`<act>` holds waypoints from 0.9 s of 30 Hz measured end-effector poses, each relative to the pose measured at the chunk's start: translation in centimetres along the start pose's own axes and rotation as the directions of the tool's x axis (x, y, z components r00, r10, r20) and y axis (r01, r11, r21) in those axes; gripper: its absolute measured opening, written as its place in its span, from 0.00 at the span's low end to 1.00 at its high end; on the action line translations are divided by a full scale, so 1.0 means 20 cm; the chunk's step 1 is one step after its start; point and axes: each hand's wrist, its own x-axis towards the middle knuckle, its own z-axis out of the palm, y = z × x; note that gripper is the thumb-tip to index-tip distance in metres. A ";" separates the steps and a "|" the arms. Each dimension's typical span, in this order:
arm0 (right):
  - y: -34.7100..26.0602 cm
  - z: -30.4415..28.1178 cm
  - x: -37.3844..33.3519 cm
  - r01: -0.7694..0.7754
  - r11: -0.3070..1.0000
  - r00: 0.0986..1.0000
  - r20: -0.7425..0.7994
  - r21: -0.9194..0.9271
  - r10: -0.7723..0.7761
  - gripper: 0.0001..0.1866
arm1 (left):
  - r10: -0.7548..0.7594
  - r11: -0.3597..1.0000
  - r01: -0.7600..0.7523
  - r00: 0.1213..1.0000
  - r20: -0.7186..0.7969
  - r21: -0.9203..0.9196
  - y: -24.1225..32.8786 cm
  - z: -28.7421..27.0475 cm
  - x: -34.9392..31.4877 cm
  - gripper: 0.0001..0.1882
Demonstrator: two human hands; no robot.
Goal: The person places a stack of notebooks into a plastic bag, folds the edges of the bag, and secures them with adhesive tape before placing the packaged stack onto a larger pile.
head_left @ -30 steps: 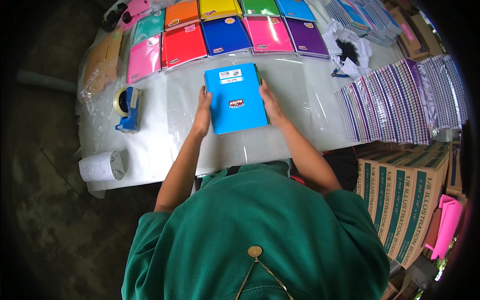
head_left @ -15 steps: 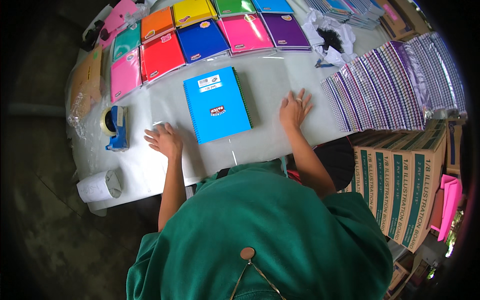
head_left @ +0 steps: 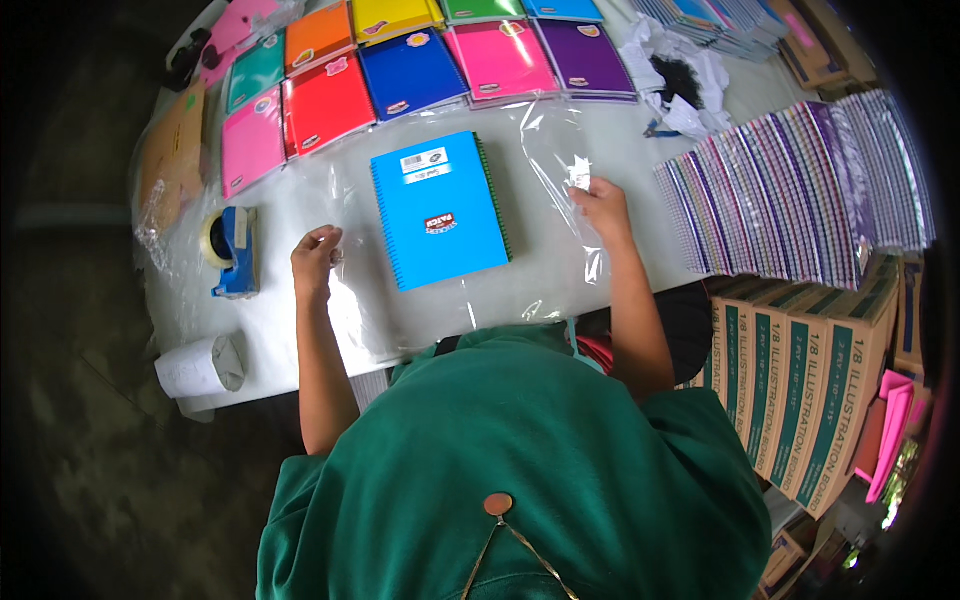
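Observation:
Blue spiral notebooks (head_left: pixel 436 240) lie stacked in front of me, coils showing along both long sides. Beneath them a sheet of clear plastic film (head_left: pixel 560 270) spreads over the table, glossy with wrinkles. To the right of the stack, my right hand (head_left: pixel 606 212) pinches the film's edge and lifts it slightly. My left hand (head_left: pixel 317 262) is closed at the film's left edge, fingertips together, with a bit of clear film showing at them. Neither hand touches the notebooks.
Rows of colored notebooks (head_left: pixel 415 75) line the table's far side. A blue tape dispenser (head_left: pixel 236 255) and a white paper roll (head_left: pixel 200 368) stand left. Bundled spiral notebooks (head_left: pixel 770 195) are stacked right, near crumpled white paper (head_left: pixel 700 75). Cardboard boxes (head_left: pixel 800 390) stand below them.
Both hands, spread flat on the table before, have closed on the film's edges. The right hand has lifted its edge; the left has drawn in its fingers.

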 end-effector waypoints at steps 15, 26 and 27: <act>-0.27 0.08 0.29 -0.191 0.958 0.847 0.529 0.216 0.050 0.30 | 0.053 0.995 -0.027 0.955 0.291 -0.095 0.28 0.12 0.23 0.32; -0.50 -0.05 -0.09 -0.004 0.955 0.827 0.536 -0.298 0.171 0.19 | -0.179 0.853 -0.147 0.819 0.545 0.501 0.36 0.03 -0.24 0.12; -0.53 -0.06 -0.10 0.046 0.933 0.821 0.546 -0.356 0.168 0.15 | -0.078 0.909 -0.181 0.810 0.581 0.375 0.35 0.01 -0.23 0.11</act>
